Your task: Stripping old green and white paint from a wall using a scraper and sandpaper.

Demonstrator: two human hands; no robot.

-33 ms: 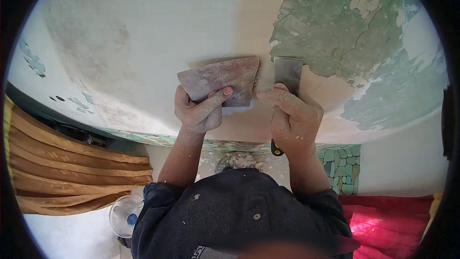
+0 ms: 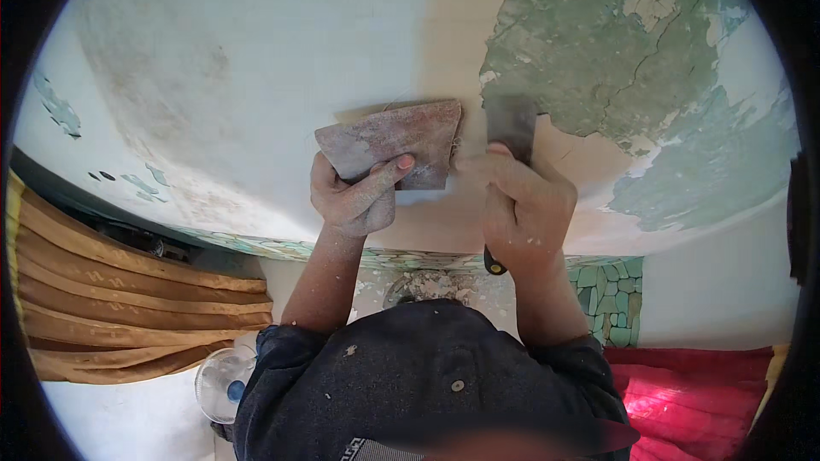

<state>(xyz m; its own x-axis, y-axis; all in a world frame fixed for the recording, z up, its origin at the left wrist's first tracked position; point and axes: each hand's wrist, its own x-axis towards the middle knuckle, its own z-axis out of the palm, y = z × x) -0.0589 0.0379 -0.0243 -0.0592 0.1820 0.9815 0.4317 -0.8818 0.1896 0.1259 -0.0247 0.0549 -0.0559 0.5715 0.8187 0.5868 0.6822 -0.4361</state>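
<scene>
My left hand [image 2: 359, 196] is closed on a dusty, reddish-brown sheet of sandpaper [image 2: 393, 137] with a fraying right edge, its thumb lying across the front. To the right, my right hand [image 2: 530, 213] grips a putty knife [image 2: 511, 124], whose dark handle end pokes out below the palm. The blade points up the wall and looks smeared by motion. Its tip is by the lower left edge of a bare green patch [image 2: 589, 60], where the pale coating has come off the wall [image 2: 325, 26]. White dust covers both hands.
A strip of green stone-pattern tiles [image 2: 611, 299] runs along the wall's foot. Pale flakes [image 2: 440, 286] lie below, between my arms. An orange-brown curtain [image 2: 137, 290] hangs at left, near a standing fan [image 2: 226, 384]. Red cloth [image 2: 692, 393] is at lower right.
The putty knife's blade has gone from sharp to blurred, and the fingers of my right hand are blurred too. My left hand and the sandpaper have hardly moved.
</scene>
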